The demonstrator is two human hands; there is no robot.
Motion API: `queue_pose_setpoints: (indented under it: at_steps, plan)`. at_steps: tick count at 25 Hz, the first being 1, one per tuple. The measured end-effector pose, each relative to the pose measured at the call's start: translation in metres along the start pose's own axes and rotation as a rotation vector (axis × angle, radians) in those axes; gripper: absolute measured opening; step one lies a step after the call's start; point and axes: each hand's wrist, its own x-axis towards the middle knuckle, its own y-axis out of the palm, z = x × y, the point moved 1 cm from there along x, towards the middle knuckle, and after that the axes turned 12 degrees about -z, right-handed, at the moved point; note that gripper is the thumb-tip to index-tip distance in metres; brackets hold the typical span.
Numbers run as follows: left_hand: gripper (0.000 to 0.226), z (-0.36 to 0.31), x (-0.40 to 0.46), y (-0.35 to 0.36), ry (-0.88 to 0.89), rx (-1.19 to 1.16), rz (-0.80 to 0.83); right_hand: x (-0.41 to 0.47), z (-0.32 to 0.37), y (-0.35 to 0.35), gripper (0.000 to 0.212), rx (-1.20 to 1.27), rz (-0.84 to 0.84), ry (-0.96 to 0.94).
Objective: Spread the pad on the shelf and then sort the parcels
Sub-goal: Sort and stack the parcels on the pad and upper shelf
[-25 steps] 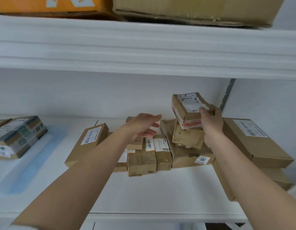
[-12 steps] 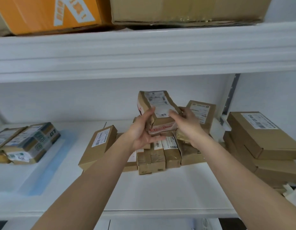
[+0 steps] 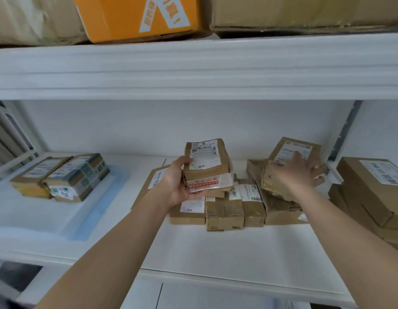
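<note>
Pad [image 3: 100,210] already spread at shelf [image 3: 216,248] left end, two sorted parcels [image 3: 60,177] on it. Left hand [image 3: 178,186] wrapped round small parcel [image 3: 207,166]; right hand [image 3: 298,172] spread flat on another parcel [image 3: 309,150]. Middle pile [image 3: 236,206] mostly unsorted, so early days imo.

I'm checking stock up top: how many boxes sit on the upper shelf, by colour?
Orange box: 1
Brown cardboard boxes: 2
Total: 3

White shelving [image 3: 216,246] against a white wall [image 3: 126,126], evenly lit.
</note>
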Motion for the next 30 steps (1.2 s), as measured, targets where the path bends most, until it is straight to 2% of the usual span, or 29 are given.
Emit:
queue_pose_setpoints:
  at_steps: [2, 6, 9, 16, 17, 19, 21, 23, 24, 27, 30]
  plan:
    - [0.035, 0.000, 0.001, -0.008, 0.007, 0.039, -0.041, 0.002, 0.000, 0.005, 0.086, -0.003, 0.027, 0.024]
    - [0.025, 0.003, -0.003, -0.022, 0.018, 0.054, -0.138, 0.000, 0.003, 0.007, 0.113, -0.043, 0.014, 0.035]
    - [0.026, 0.005, -0.003, -0.029, 0.012, 0.056, -0.189, 0.001, 0.000, 0.009, 0.121, -0.031, 0.045, 0.049]
    - [0.020, 0.004, 0.001, -0.045, 0.020, 0.089, -0.326, 0.000, -0.003, -0.004, 0.119, 0.088, 0.122, 0.074]
    - [0.020, 0.004, 0.002, -0.050, 0.018, 0.074, -0.347, -0.002, 0.000, -0.008, 0.117, 0.131, 0.106, 0.077]
    - [0.022, 0.005, 0.006, -0.058, 0.004, 0.028, -0.377, -0.009, 0.008, -0.016, 0.103, 0.370, 0.108, 0.148]
    - [0.024, 0.005, 0.009, -0.064, -0.001, -0.028, -0.381, -0.023, 0.019, -0.027, 0.081, 0.704, 0.264, 0.233]
    - [0.029, 0.004, 0.011, -0.068, 0.009, -0.086, -0.367, -0.038, 0.026, -0.032, 0.057, 1.039, 0.540, 0.347]
    - [0.034, 0.003, 0.011, -0.068, 0.015, -0.108, -0.357, -0.044, 0.026, -0.030, 0.054, 1.192, 0.674, 0.424]
    - [0.042, 0.002, 0.007, -0.070, 0.044, -0.096, -0.353, -0.061, 0.025, -0.016, 0.064, 1.430, 0.923, 0.597]
    - [0.037, 0.002, 0.001, -0.079, 0.073, -0.129, -0.380, -0.072, 0.031, 0.000, 0.072, 1.428, 1.005, 0.655]
